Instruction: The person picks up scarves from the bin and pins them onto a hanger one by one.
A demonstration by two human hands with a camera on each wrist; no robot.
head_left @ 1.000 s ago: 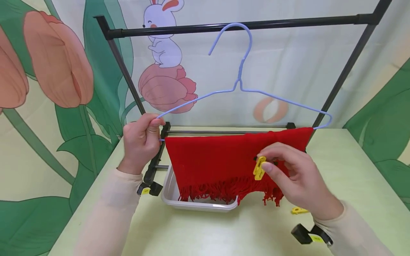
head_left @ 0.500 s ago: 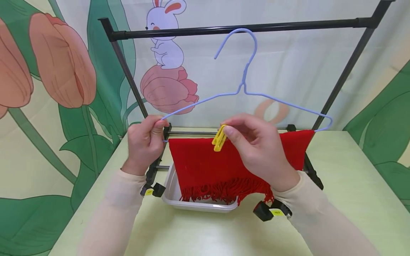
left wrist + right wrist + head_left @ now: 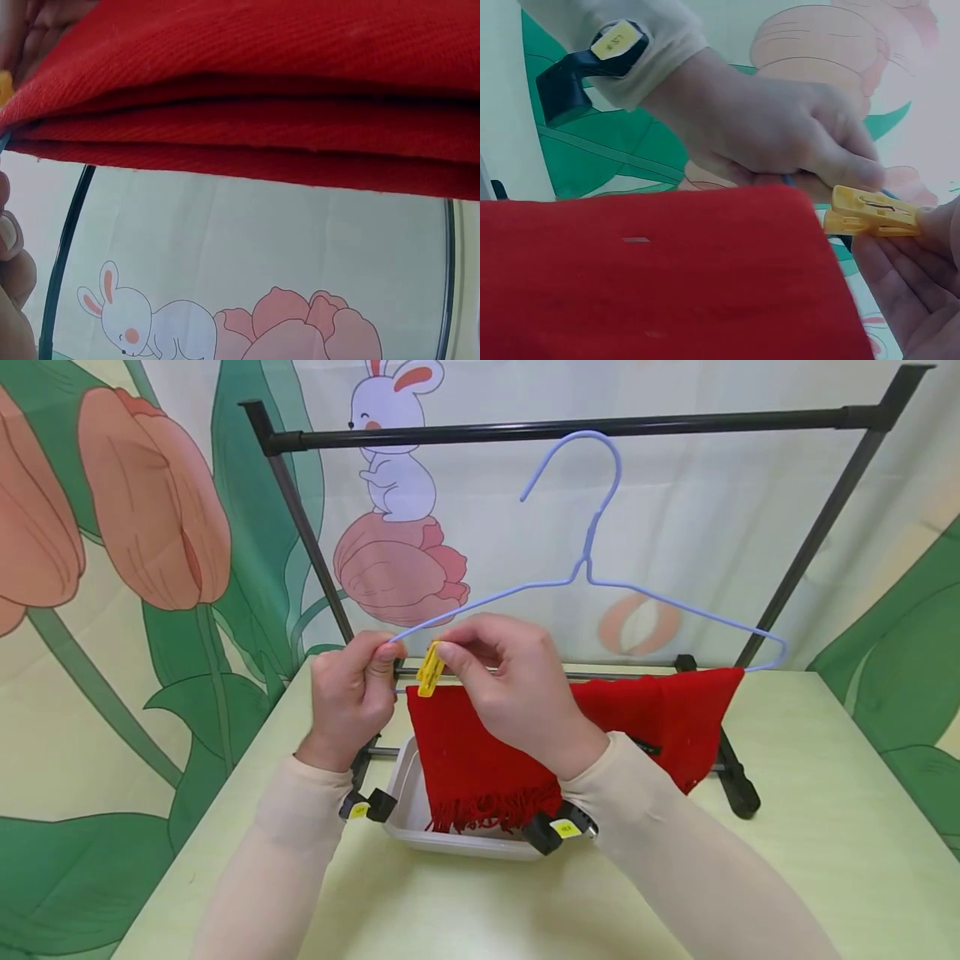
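Note:
My left hand [image 3: 352, 697] grips the left corner of a lilac wire hanger [image 3: 587, 539] and holds it up in front of the rack. Over the hanger's lower bar hangs a folded red scarf [image 3: 480, 747], its fringe pointing down. Between thumb and fingers my right hand [image 3: 517, 689] pinches a yellow clothespin [image 3: 430, 670], close to the scarf's upper left corner and just right of the left hand. In the right wrist view the clothespin [image 3: 874, 212] has its jaw end right beside the scarf's corner. Folded layers of the scarf [image 3: 285, 135] fill the upper left wrist view.
A black rack with a top bar [image 3: 465, 437] stands behind the hanger. Beneath the scarf sits a white plastic tray [image 3: 465, 845] on the pale table [image 3: 420, 910]. A printed curtain [image 3: 510, 485] hangs behind.
My right hand has carried the clothespin leftward and up, from in front of the scarf's right part to its upper left corner. The left hand keeps its hold on the hanger.

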